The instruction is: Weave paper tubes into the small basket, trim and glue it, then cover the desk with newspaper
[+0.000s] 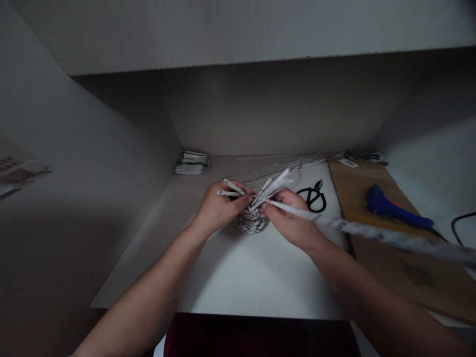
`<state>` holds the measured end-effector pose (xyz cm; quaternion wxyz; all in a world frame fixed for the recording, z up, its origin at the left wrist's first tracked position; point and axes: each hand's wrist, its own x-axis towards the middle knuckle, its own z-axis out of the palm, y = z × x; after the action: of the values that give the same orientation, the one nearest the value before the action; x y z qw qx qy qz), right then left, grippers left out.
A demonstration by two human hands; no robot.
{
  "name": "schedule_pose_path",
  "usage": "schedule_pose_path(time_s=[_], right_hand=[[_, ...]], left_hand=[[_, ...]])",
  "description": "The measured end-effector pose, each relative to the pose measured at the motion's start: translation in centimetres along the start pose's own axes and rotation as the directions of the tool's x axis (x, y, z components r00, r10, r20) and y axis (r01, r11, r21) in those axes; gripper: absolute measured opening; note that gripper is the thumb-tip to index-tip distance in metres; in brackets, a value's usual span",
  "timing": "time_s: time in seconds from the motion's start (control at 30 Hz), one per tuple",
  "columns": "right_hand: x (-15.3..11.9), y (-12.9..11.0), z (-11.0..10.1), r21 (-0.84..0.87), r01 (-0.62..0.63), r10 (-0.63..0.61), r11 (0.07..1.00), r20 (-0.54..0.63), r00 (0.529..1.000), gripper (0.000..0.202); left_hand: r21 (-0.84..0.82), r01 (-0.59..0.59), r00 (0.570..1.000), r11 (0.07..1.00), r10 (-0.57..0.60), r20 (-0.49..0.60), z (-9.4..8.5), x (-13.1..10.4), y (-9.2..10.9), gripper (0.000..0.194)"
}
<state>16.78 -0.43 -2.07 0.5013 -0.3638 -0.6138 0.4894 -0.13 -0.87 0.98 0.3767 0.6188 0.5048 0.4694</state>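
A small woven basket of rolled printed paper stands on the white surface, with several paper tubes sticking up and outward from its rim. My left hand is closed on the rim's left side, thumb and fingers pinching around the tubes. On the right side, my right hand pinches at the rim where a long paper strip starts. The strip runs over my right forearm to the right edge of the view and is blurred at its far end.
Black-handled scissors lie right of my right hand. Farther right, a blue glue gun rests on cardboard. Thin sticks and a white-green packet lie at the back. A shelf overhangs the surface.
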Motion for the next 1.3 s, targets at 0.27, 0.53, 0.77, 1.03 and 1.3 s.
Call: schedule_pose_path(time_s=[0.27, 0.53, 0.77, 1.03, 1.3], right_hand=[[0.2, 0.5, -0.1, -0.02, 0.028, -0.027, 0.999, 0.043, 0.999, 0.019], [0.3, -0.6, -1.0, -0.095, 0.047, -0.029, 0.994, 0.182, 0.983, 0.017], [0.2, -0.9, -0.6, -0.204, 0.119, -0.091, 0.972, 0.14, 0.986, 0.018], [-0.1, -1.1, -0.5, -0.326, 0.426, -0.379, 0.844, 0.199, 0.904, 0.015], [0.3, -0.5, -0.2, 0.02, 0.088, -0.089, 0.996, 0.076, 0.993, 0.008]], left_hand=[[-0.069, 0.067, 0.998, 0.995, -0.067, 0.008, 0.1, 0.2, 0.2, 0.01], [-0.107, 0.061, 0.998, 0.992, -0.06, 0.016, -0.2, 0.3, 0.1, 0.012], [-0.117, 0.092, 0.996, 0.989, -0.09, 0.021, 0.0, 0.2, 0.5, 0.008], [-0.113, 0.062, 0.998, 0.992, -0.059, 0.028, -0.1, 0.1, 0.9, 0.003], [0.039, -0.111, 0.993, 0.993, 0.109, 0.048, -0.5, -0.1, 0.1, 0.006]])
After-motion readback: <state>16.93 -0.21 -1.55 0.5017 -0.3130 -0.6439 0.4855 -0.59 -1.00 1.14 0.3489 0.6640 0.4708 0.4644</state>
